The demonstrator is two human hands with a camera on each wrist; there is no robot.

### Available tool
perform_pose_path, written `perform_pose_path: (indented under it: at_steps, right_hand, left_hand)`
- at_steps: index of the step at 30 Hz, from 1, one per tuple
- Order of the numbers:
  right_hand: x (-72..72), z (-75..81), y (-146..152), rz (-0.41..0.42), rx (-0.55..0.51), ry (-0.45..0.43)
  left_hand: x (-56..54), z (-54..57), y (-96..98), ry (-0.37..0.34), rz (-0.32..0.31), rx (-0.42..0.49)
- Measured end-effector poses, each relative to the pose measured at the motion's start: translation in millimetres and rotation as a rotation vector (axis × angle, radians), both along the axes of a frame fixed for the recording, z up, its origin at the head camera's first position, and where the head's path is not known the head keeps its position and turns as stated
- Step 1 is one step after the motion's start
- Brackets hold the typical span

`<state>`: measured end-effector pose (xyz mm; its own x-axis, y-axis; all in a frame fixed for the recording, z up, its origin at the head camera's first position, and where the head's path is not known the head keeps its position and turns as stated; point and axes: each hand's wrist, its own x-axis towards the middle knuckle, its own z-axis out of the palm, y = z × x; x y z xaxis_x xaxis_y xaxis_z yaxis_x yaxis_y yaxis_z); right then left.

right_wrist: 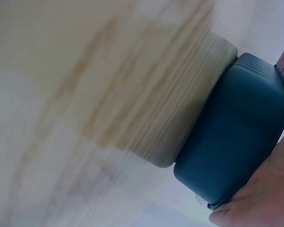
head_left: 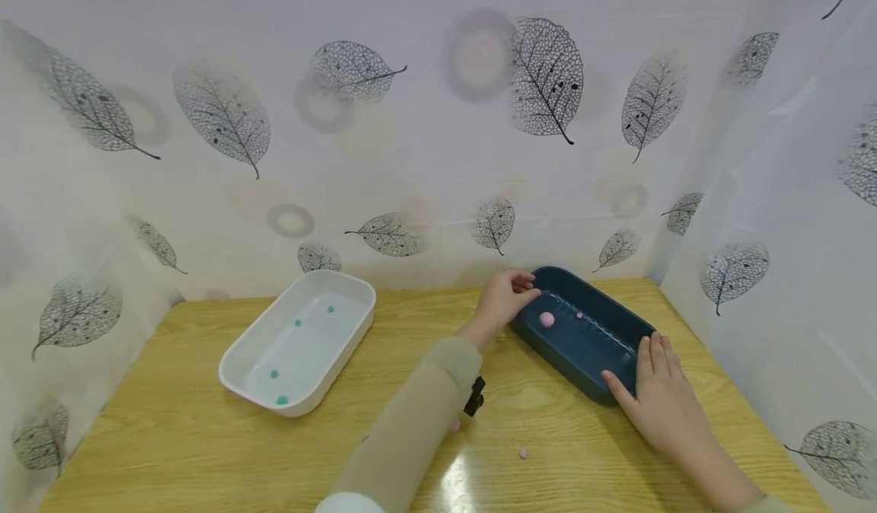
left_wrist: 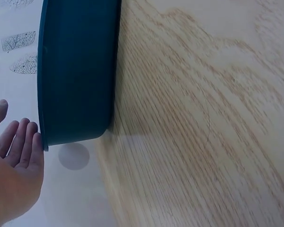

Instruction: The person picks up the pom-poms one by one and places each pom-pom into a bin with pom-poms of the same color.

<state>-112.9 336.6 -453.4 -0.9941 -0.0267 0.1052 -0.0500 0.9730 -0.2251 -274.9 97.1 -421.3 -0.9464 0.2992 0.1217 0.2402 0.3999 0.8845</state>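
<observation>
A dark blue rectangular tray (head_left: 582, 345) stands on the right of the table, holding a pink ball (head_left: 546, 320) and a smaller pink bit (head_left: 578, 315). My left hand (head_left: 503, 301) is at its far left corner. In the left wrist view, the fingers (left_wrist: 26, 142) reach the tray's rim, with the thumb held apart. On the opposite end rests my right hand (head_left: 661, 395), its fingers extended over the rim and its thumb on the near side. The right wrist view shows the tray's outer wall (right_wrist: 236, 127), with the right hand (right_wrist: 262, 194) along the rim.
A white tray (head_left: 318, 376) with several small green bits stands at the left. Near the front of the wooden table (head_left: 582, 467) lies a pink bit (head_left: 524, 454); another (head_left: 455, 425) is partly behind the left sleeve (head_left: 411, 422). Leaf-patterned sheeting (head_left: 438, 155) surrounds the table's back and sides.
</observation>
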Motion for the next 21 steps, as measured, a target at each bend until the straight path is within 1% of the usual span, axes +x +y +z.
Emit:
perform_pose_path:
  at_steps: [6,11,17,21]
  right_hand:
    - [0.4,-1.5,-0.1,0.002,-0.002,0.016]
    - [0.4,-1.1,0.0,0.002,0.000,0.015]
    - [0.1,0.2,-0.2,0.002,0.006,0.001]
    - [0.2,0.8,-0.9,0.001,0.005,0.000]
  left_hand:
    - [-0.6,0.6,-9.0,-0.022,-0.002,0.036]
    - [-0.5,3.4,-20.7,-0.027,-0.024,0.025]
    - [0.2,6.4,-42.9,-0.021,-0.054,0.011]
    - [3.2,6.5,-61.9,-0.013,-0.099,0.017]
